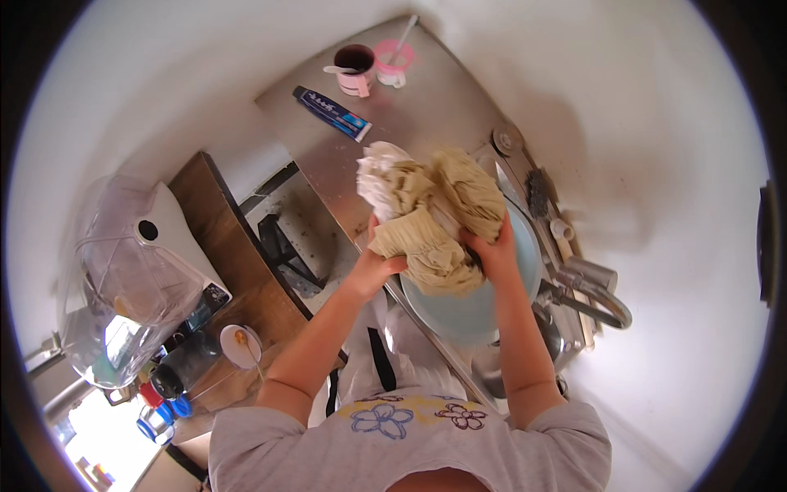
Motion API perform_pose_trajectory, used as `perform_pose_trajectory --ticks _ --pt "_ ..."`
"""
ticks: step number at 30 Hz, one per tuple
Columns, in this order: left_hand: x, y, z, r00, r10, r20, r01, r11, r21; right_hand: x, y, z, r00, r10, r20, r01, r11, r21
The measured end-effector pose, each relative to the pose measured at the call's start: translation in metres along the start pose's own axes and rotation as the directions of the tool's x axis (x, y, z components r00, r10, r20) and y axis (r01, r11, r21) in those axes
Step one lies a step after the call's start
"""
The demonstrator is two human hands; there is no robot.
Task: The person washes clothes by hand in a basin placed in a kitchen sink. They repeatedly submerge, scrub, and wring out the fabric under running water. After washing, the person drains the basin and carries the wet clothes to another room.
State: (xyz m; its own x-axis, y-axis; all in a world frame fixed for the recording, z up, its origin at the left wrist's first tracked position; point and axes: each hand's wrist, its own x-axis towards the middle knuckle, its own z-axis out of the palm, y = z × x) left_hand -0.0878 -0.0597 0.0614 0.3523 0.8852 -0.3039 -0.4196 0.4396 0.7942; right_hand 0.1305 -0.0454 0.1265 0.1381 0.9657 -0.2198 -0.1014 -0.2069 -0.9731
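A crumpled bundle of tan and off-white clothing point(426, 250) is held up in front of me, with a gathered, ribbed edge showing on its near side. My left hand point(379, 264) grips its left side, thumb on top and fingers mostly hidden beneath. On the right side my right hand point(495, 252) is closed around the fabric. Below the bundle sits a light blue basin point(455, 314), partly covered by the cloth and my right forearm; what lies inside it cannot be made out.
A metal counter point(328, 156) holds a toothpaste tube point(332, 113), a pink mug point(356, 79) and a pink-and-white cup point(393, 66). A brush point(537, 193) and a curved faucet point(602, 307) line the right wall. Left, a wooden table point(246, 283) carries a plastic-covered appliance point(156, 246) and a white bowl point(240, 346).
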Motion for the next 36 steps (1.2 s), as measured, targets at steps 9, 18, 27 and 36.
perform_pose_trajectory --ticks 9,18,27,36 --pt "0.021 -0.047 0.076 0.827 -0.561 -0.045 0.544 0.777 0.317 -0.111 0.073 -0.090 0.917 0.062 -0.394 -0.324 0.690 -0.647" --pt "0.015 -0.121 0.026 0.977 0.018 -0.214 0.214 -0.003 0.977 -0.075 0.078 -0.127 0.940 -0.155 -0.305 -0.285 0.137 -0.949" --pt "0.036 -0.093 0.001 0.919 -0.232 -0.318 0.339 0.058 0.939 -0.024 0.153 -0.197 0.829 -0.046 -0.558 -0.555 0.060 -0.830" --pt "-0.035 0.025 0.037 0.964 0.215 -0.157 0.099 0.259 0.961 -0.052 0.082 -0.170 0.909 -0.117 -0.399 -0.368 0.222 -0.903"
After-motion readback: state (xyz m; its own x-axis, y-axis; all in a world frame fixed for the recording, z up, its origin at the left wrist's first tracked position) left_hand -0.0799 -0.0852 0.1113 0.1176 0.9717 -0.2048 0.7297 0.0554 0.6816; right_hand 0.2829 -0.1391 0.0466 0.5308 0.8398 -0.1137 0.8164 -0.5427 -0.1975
